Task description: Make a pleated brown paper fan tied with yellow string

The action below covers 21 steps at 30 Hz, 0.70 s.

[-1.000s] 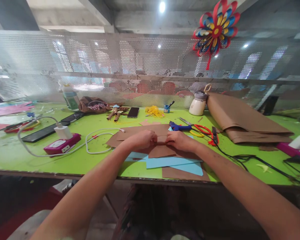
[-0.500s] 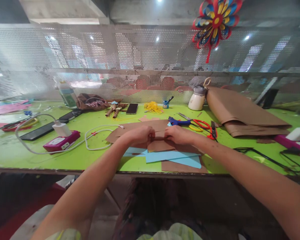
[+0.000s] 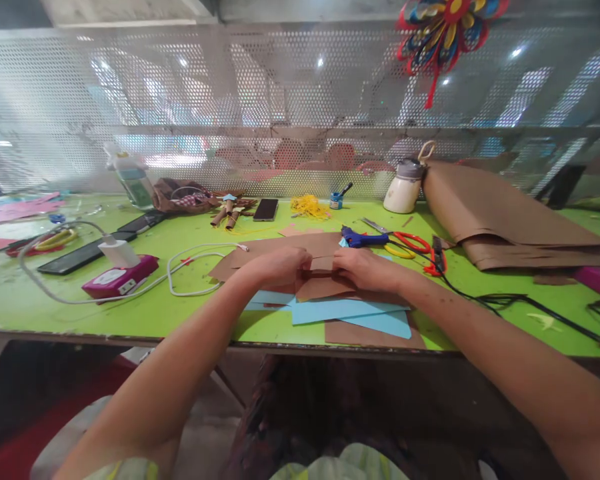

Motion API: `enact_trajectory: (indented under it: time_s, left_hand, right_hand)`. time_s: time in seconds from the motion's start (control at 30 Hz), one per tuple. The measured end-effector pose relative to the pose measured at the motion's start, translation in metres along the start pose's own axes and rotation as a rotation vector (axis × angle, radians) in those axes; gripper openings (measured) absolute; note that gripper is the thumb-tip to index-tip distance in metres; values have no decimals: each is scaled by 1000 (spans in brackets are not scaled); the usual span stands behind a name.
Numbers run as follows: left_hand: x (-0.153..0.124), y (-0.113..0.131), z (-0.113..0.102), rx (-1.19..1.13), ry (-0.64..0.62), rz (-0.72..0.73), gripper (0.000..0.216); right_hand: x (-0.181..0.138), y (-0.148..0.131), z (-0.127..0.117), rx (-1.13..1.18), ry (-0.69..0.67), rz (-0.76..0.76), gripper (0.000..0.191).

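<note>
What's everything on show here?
Table: one, green, middle
Screen: one, grey, behind
Flower decoration: one, multicoloured, upper right
Craft paper: several, brown, centre
Paper strips: several, light blue, front
Glue gun: one, blue, centre right
Tool handles: several, orange, yellow, right
Folded paper: one stack, brown, right
Flask: one, cream, back right
Phone: one, black, back
Strands: one tangle, yellow, back
Jar: one, blue, back
Rolls: several, brown, back left
Clear bottle: one, greenish, back left
Power strips: two, magenta, left, right
Cables: several, white, black, both sides
Left hand, right hand: two, bare, holding craft paper
</note>
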State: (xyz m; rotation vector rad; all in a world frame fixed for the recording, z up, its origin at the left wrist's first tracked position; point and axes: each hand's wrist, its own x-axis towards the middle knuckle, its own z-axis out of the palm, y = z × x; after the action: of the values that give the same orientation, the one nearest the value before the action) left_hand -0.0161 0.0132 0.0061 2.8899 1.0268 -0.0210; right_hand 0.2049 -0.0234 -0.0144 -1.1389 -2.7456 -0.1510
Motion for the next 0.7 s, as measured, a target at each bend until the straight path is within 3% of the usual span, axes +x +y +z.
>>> enact_trajectory:
  time_s: [0.43,0.7]
  left_hand:
    - [-3,11,-4,203,30,-10,17]
    - [-5,19,-3,291,76,21,21]
  right_hand:
    - [-5,-14,3,-211,21,35,12]
    - [-3,-19,4,-195,22,91,11]
